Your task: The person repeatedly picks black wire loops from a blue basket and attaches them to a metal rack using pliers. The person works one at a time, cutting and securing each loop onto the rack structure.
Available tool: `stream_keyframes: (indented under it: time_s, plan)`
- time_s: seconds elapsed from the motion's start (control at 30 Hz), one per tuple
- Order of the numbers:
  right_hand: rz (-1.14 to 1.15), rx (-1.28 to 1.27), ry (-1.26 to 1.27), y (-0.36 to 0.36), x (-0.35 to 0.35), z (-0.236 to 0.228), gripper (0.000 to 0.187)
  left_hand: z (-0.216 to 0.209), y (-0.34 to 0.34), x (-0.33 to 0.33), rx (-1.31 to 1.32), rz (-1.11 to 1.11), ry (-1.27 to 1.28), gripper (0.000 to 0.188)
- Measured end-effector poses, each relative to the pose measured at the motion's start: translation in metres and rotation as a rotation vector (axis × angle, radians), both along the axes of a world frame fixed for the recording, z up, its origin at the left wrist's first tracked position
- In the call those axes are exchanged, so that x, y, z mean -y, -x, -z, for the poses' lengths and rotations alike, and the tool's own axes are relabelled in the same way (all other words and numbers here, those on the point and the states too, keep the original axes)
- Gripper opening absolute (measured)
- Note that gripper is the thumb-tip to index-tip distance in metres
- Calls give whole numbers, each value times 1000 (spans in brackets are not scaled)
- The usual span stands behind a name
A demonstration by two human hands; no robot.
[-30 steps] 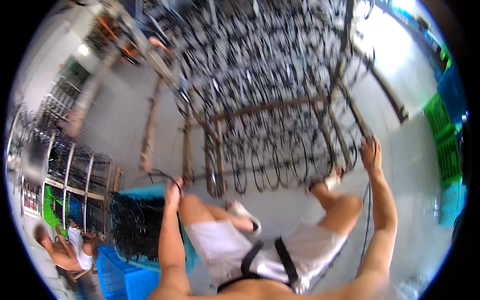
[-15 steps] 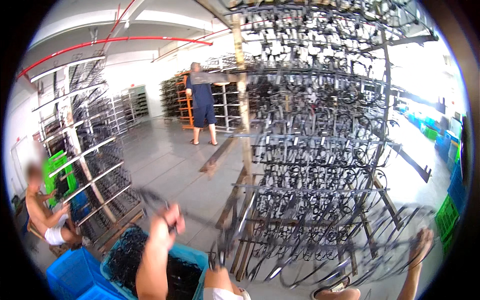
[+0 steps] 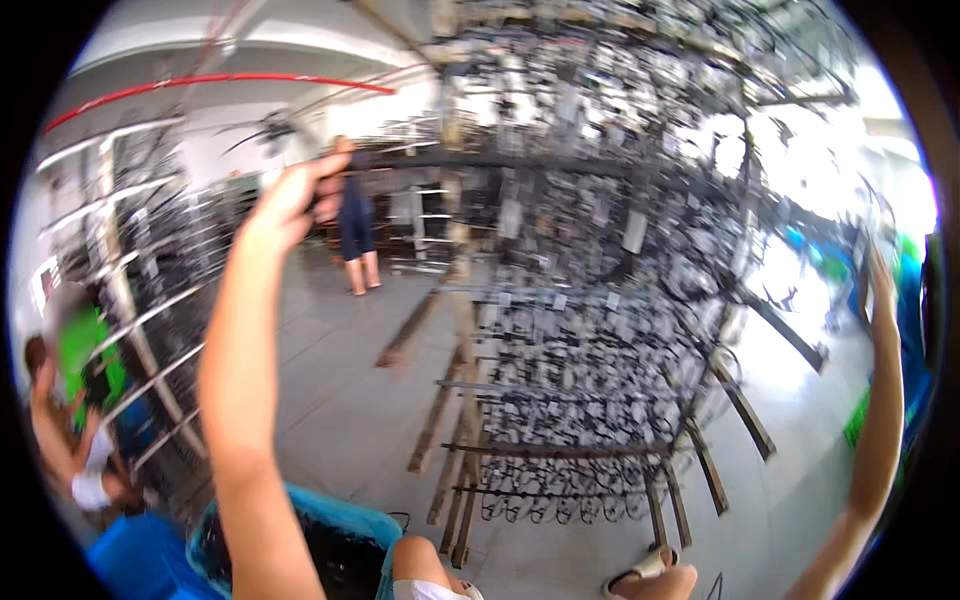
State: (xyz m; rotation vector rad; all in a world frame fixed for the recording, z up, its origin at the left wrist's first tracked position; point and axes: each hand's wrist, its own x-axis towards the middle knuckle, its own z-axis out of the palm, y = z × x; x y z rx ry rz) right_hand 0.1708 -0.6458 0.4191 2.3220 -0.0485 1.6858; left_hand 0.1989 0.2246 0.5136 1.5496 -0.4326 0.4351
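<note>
Both my arms are raised in front of a tall rack (image 3: pixel 459 330) hung with row upon row of black looped parts (image 3: pixel 570 410). My left hand (image 3: pixel 305 200) is closed round the left end of a long dark bar (image 3: pixel 540 163). Blurred black parts hang from the bar across the rack's upper rows. Far to the right, my right hand (image 3: pixel 880 275) is at the bar's other end and appears to grip it, though motion smears its fingers. Below my left forearm stands a teal tub (image 3: pixel 345 510) with black parts inside.
Blue bins (image 3: pixel 135 555) stand beside the tub. At far left a person (image 3: pixel 75 440) sits by another rack (image 3: pixel 125 270). Beyond my left hand another person (image 3: pixel 355 220) stands. Wooden feet (image 3: pixel 745 415) jut from the rack over the grey floor (image 3: pixel 340 400).
Both my hands have risen from low near the tub and floor to the rack's upper part, carrying the bar and its parts up. The view has shifted slightly.
</note>
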Motion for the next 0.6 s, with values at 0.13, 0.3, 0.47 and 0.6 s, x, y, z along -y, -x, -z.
stream_keyframes:
  time_s: [0.13,0.3,0.47,0.6]
  plan:
    - [-243,341,230,-5,-113,-75,41,26,-13,-43,40,-94,124,15]
    - [-215,167,227,-58,-94,-113,33,16,3,-50,155,-294,57,23]
    - [20,1,363,-81,-96,-89,25,31,-39,-97,153,-335,139,39]
    - [-103,42,182,-44,-87,-37,22,-5,-47,-195,287,-287,-32,33]
